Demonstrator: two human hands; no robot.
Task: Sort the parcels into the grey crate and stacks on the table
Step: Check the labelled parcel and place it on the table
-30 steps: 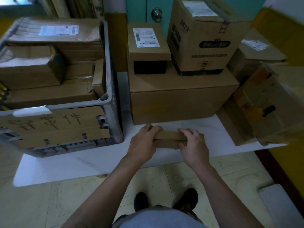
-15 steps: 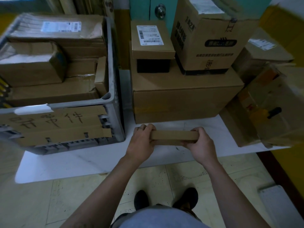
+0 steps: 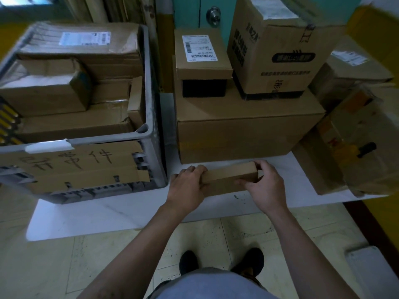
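The left hand (image 3: pixel 187 186) grips one end of a slim brown parcel (image 3: pixel 231 176). The right hand (image 3: pixel 266 188) pinches the other end, probably so both ends stay steady while the person checks its faces. The parcel lies just right of the grey crate (image 3: pixel 151 117), low over the white table (image 3: pixel 108 212); whether it touches the table I cannot tell. Further right of the crate, a large carton (image 3: pixel 237 130) carries two smaller boxes, seemingly broadest at the bottom for steadiness. The crate itself is packed nearly to its rim.

The white table (image 3: pixel 108 212) carries grey crate (image 3: pixel 155 126) (left), big carton (image 3: pixel 237 137) and, seemingly, torn box (image 3: pixel 356 165).
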